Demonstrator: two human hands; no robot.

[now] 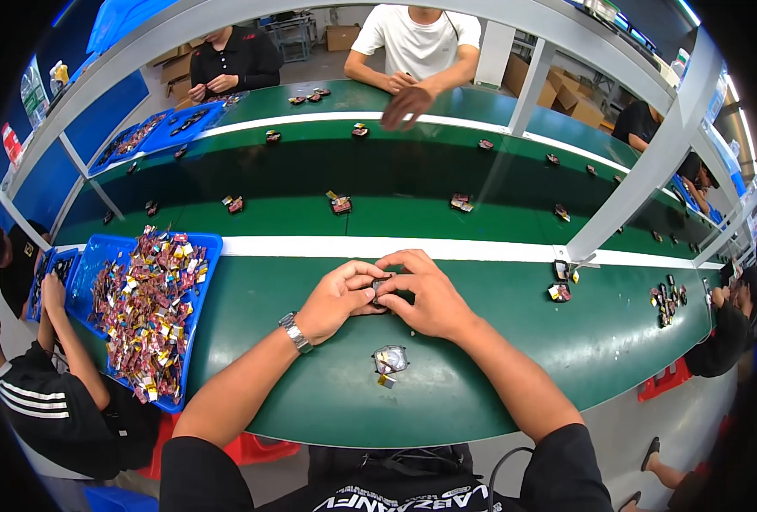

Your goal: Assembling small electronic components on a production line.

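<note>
At the middle of the green bench, my left hand [342, 300] and my right hand [427, 296] meet, fingers closed around a small dark piece [379, 288]. Most of that piece is hidden by my fingertips; it looks like a small dark housing. Nearer to me, touched by neither hand, lies a small square frame [390, 359] with a silvery, clear-looking middle and a yellow-and-white tab at its lower edge. To the left of my forearm, a blue tray [214, 264] holds a heap of small red circuit boards [152, 311] with yellow and white tabs.
Beyond a white strip [310, 247], a dark green conveyor [267, 175] carries several small assemblies [340, 203]. A grey metal post [630, 192] rises at the right, beside two small units [559, 292]. A dark pile of parts [668, 301] lies farther right. Co-workers sit around, one across [417, 47].
</note>
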